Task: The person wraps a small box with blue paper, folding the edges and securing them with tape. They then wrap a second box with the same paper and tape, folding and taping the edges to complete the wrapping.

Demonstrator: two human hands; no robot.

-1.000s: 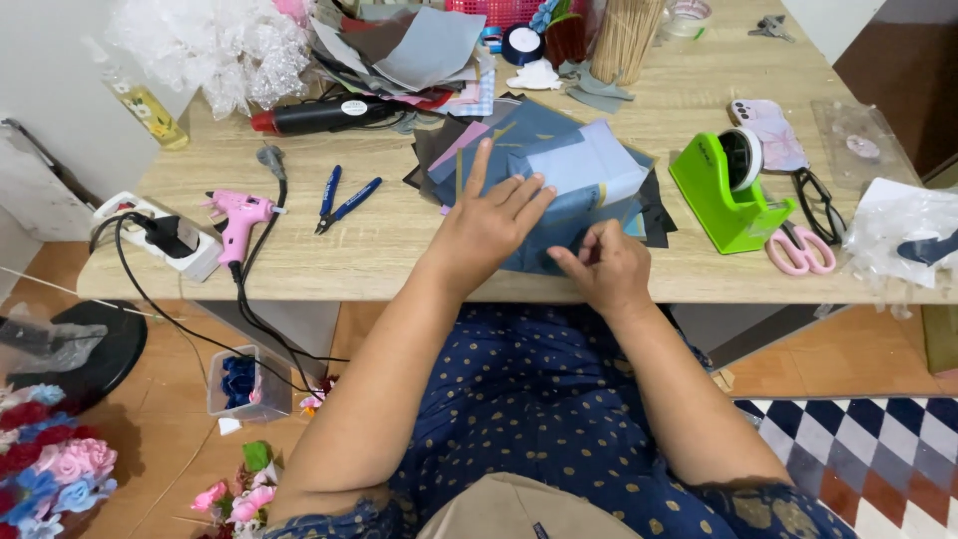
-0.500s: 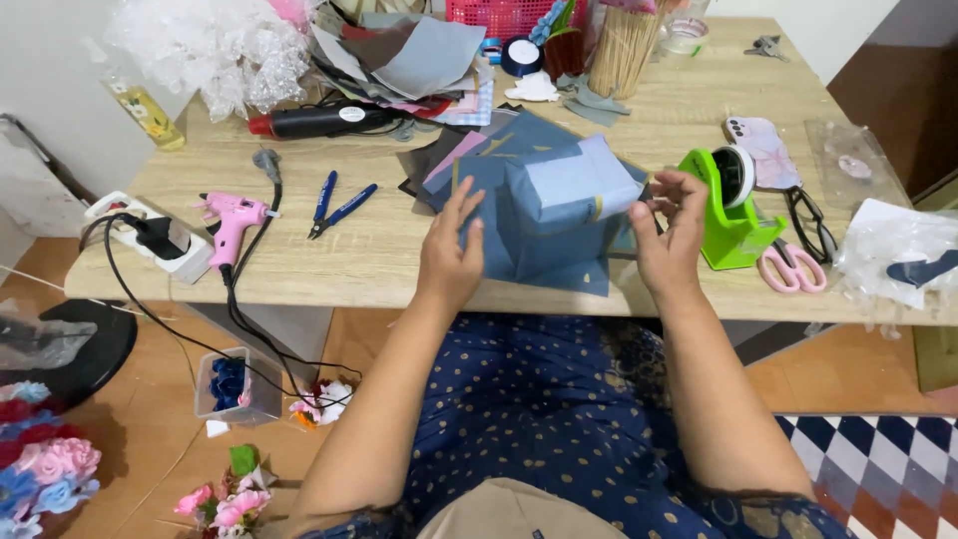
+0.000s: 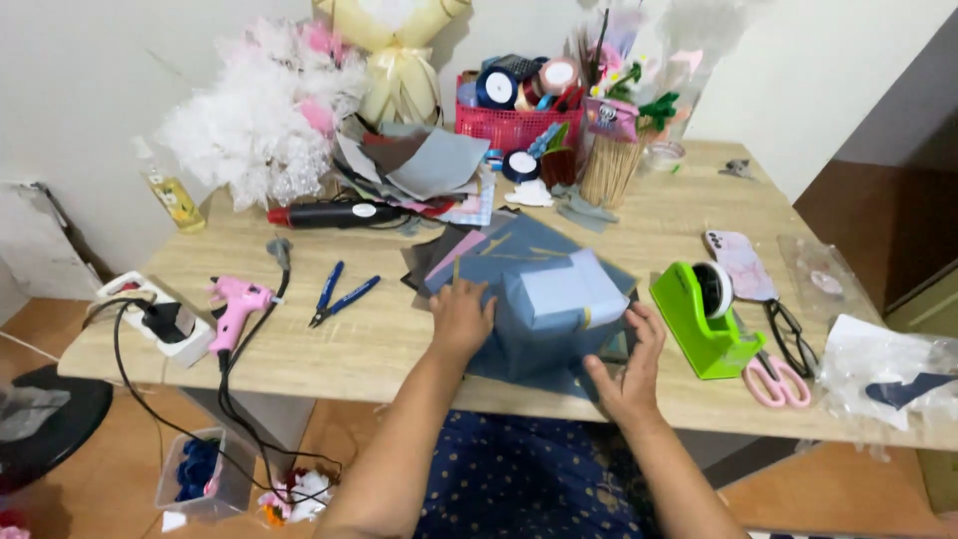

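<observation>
Change, left hand: the left hand (image 3: 461, 321), laid flat across the paper a second ago, is now set against the left side of the blue-grey wrapped box (image 3: 552, 311); grip released, fingers spread on the paper, nothing clasped.
Change, right hand: the right hand (image 3: 629, 369), raised toward the dispenser half a second ago, has been brought back to the box's near right corner; grip partly closed on the paper edge there, thumb and fingers bracing it.
Meaning for the work: the box is judged to be steadied from both sides and the wrapping held in place; no strip of tape can be made out in either hand.
Box position: on loose dark blue paper sheets (image 3: 519, 245) at the near middle of the surface (image 3: 339, 354), directly before the person.
Surface, left: a white power strip (image 3: 150, 317) with black cable at the edge; a pink glue gun (image 3: 236, 307) beside it; blue pliers (image 3: 337, 292) lying flat between the gun and the paper.
Surface, rear: a white and pink fluffy bundle (image 3: 261, 125), grey card sheets (image 3: 419, 165), a red basket (image 3: 511, 118) filled with ribbon spools.
Surface, right: a green tape dispenser (image 3: 704, 319) just beside the right hand; a phone (image 3: 740, 265), spectacles (image 3: 790, 337) and pink scissors (image 3: 773, 381) beyond it.
Room: white walls; wooden floor; a clear container (image 3: 205, 477) stands on the floor below the left edge.
</observation>
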